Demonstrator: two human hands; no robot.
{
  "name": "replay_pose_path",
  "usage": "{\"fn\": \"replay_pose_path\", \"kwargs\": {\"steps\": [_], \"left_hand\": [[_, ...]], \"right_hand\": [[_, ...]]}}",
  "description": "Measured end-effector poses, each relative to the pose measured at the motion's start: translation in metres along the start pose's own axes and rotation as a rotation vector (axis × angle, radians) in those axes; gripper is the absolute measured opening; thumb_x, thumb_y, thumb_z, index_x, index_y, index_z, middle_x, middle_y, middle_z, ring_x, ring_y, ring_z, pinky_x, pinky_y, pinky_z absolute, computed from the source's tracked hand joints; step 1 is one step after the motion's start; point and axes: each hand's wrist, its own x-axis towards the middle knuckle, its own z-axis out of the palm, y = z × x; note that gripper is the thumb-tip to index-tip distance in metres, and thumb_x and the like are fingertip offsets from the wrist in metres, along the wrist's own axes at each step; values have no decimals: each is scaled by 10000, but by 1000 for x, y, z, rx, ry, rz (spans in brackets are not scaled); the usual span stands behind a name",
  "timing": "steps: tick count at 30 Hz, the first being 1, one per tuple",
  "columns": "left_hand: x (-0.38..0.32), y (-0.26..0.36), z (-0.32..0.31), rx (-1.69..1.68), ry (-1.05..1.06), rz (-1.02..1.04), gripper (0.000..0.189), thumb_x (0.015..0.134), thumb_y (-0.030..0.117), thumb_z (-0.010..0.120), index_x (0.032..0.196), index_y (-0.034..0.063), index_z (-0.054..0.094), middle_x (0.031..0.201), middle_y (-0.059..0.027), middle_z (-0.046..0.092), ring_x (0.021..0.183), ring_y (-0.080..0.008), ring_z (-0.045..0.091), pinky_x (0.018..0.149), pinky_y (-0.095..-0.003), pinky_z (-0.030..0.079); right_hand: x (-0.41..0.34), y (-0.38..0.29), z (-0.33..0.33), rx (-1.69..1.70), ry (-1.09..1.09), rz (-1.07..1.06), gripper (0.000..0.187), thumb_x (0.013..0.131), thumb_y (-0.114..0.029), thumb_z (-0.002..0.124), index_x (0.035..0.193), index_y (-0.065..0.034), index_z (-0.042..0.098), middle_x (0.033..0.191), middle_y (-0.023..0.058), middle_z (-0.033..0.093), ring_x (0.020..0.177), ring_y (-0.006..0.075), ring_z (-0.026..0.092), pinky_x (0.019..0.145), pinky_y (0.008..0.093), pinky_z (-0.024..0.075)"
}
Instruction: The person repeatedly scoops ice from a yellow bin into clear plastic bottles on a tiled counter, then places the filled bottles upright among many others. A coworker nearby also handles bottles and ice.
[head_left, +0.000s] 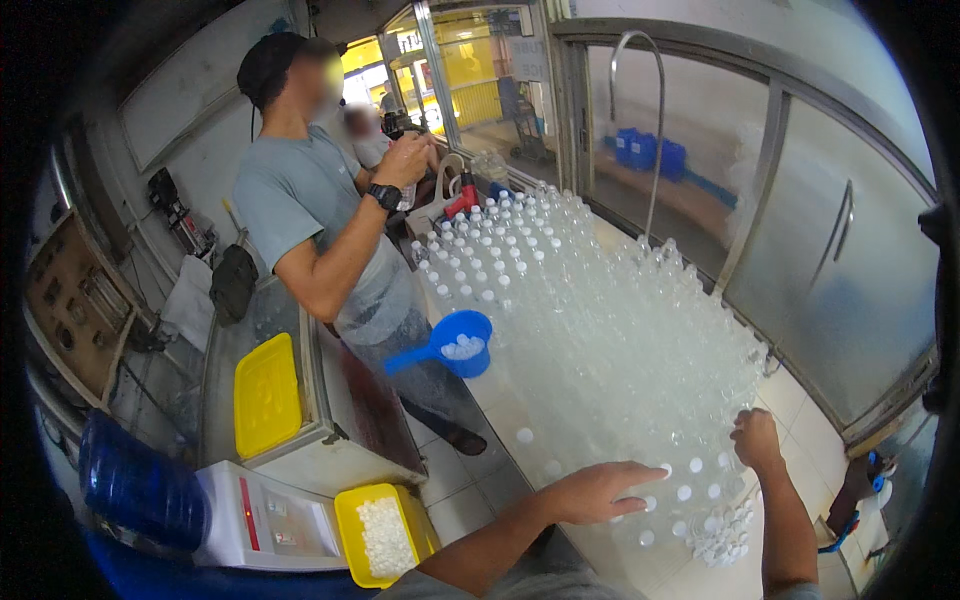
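Many clear plastic bottles stand packed together on a tiled counter. White caps sit on the far-left bottles and on several near ones. My left hand reaches over the near bottles, fingers spread, its index fingertip at a white cap. At the right edge of the bottles is my right hand, fingers bent at a bottle top; whether it grips one cannot be told. A pile of loose white caps lies between my forearms.
A blue dipper holding caps rests at the counter's left edge. A yellow tub of white caps stands lower left, beside a water dispenser. Across the counter's left side, a person holds a bottle. A curved metal pipe rises behind the bottles.
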Motion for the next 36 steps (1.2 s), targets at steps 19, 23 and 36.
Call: {"fn": "replay_pose_path", "kwargs": {"steps": [19, 23, 36], "left_hand": [[71, -44, -17, -517, 21, 142, 495, 1041, 179, 631, 1512, 108, 499, 1372, -122, 638, 1233, -236, 625, 1071, -384, 484], [113, -35, 0, -914, 165, -130, 529, 1071, 405, 564, 1521, 142, 477, 1383, -77, 612, 1254, -241, 599, 1079, -431, 470], [132, 6, 86, -1772, -348, -356, 465, 1044, 525, 508, 1232, 126, 652, 1042, -10, 737, 878, -133, 711, 678, -276, 567]], "right_hand": [[-8, -80, -67, -14, 160, 129, 190, 744, 23, 753, 934, 18, 737, 1006, 246, 698, 969, 415, 691, 825, 447, 551], [-57, -141, -156, 84, 397, -14, 292, 719, 122, 694, 986, 13, 741, 1037, 210, 679, 1028, 387, 675, 893, 420, 539], [-157, -193, -195, 238, 482, -115, 363, 697, 172, 742, 1009, -13, 744, 991, 208, 733, 915, 325, 731, 782, 364, 574]]}}
